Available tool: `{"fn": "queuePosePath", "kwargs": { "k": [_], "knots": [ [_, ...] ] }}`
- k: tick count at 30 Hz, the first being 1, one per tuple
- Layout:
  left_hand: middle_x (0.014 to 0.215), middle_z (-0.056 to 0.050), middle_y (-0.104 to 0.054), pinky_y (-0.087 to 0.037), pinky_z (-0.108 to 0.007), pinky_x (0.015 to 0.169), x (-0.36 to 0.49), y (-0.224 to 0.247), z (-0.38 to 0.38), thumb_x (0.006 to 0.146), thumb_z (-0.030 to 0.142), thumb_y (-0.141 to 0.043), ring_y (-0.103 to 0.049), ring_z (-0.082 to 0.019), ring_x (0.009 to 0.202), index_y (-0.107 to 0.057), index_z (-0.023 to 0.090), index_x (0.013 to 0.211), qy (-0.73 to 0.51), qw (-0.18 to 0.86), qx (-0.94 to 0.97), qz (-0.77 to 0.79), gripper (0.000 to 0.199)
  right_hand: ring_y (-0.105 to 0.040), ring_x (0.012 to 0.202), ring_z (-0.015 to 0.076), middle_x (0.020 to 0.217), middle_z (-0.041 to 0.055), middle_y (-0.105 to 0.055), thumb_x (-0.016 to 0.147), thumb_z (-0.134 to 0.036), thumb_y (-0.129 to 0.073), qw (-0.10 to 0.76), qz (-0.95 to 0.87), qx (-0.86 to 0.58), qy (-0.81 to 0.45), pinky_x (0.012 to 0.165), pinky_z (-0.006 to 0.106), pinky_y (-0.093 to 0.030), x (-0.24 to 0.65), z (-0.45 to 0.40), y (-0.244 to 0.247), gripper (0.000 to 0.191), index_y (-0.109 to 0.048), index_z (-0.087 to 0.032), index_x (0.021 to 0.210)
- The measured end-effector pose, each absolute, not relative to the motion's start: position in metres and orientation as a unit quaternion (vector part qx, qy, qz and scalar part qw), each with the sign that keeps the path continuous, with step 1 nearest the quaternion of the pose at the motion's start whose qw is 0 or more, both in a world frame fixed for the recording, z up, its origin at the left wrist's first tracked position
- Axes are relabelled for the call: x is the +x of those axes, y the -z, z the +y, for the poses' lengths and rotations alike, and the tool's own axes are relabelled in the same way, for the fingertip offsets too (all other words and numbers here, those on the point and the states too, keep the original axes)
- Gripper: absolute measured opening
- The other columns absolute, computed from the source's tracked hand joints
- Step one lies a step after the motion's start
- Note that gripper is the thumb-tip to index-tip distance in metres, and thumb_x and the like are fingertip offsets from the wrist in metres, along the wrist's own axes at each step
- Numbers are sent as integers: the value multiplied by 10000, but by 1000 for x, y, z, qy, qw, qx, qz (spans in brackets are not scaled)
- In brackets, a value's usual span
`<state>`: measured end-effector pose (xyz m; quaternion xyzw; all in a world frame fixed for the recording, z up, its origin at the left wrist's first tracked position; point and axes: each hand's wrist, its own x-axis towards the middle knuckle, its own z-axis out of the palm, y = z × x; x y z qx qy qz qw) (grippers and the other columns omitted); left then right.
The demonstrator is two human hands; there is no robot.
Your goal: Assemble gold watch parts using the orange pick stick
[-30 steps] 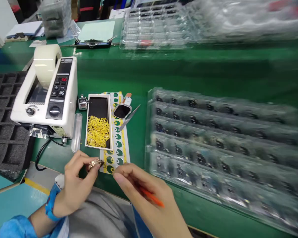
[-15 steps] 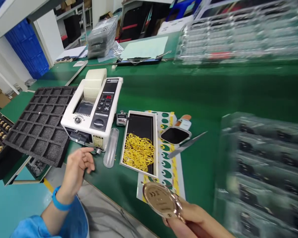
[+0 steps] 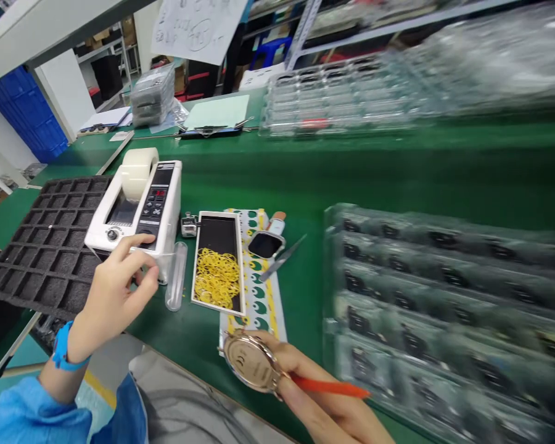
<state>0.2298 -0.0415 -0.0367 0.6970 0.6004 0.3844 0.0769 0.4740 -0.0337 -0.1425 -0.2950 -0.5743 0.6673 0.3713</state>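
My right hand (image 3: 321,398) grips a rose-gold watch case (image 3: 251,365) by its edge, the printed back facing up. A pointed orange-red strip (image 3: 328,386) sticks out between the fingers of that hand; its kind is unclear. At the left, my left hand (image 3: 115,287) reaches over the front of a white tape dispenser (image 3: 170,216) that carries a roll of tape (image 3: 139,169). Its index finger is stretched out by the dark front panel, the thumb stands apart, and I see nothing held. The dispenser's tape outlet is hidden behind this hand.
Yellow rings fill part of a white-rimmed tray (image 3: 241,271), beside a clear plastic case (image 3: 176,277) and a tally counter (image 3: 189,225). Right of it lie a smartwatch (image 3: 265,244) and tweezers (image 3: 284,259). A black foam tray (image 3: 37,246) and clear blister trays (image 3: 333,290) flank them.
My left hand has moved up from beside the dispenser's front corner to its panel. The watch case has turned a little in my right hand, and the orange-red strip now shows. The view has shifted right.
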Motion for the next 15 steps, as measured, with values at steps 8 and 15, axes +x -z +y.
{"fn": "queuePosePath", "kwargs": {
  "k": [8, 15],
  "knots": [
    [730, 2, -502, -369, -256, 574, 270, 58, -56, 932, 248, -580, -479, -135, 658, -580, 202, 677, -424, 402, 649, 487, 259, -541, 774, 174, 806, 28, -576, 876, -626, -605, 359, -433, -279, -778, 748, 283, -451, 476, -34, 133, 430, -566, -213, 763],
    [634, 25, -456, -333, -229, 539, 302, 73, -41, 839, 180, -632, -414, -114, 591, -644, 193, 610, -353, 483, 635, 489, 229, -443, 706, 146, 731, -12, -457, 859, -639, -626, 370, -423, -278, -779, 689, 265, -397, 481, -34, 133, 459, -548, -199, 756]
  ]
}}
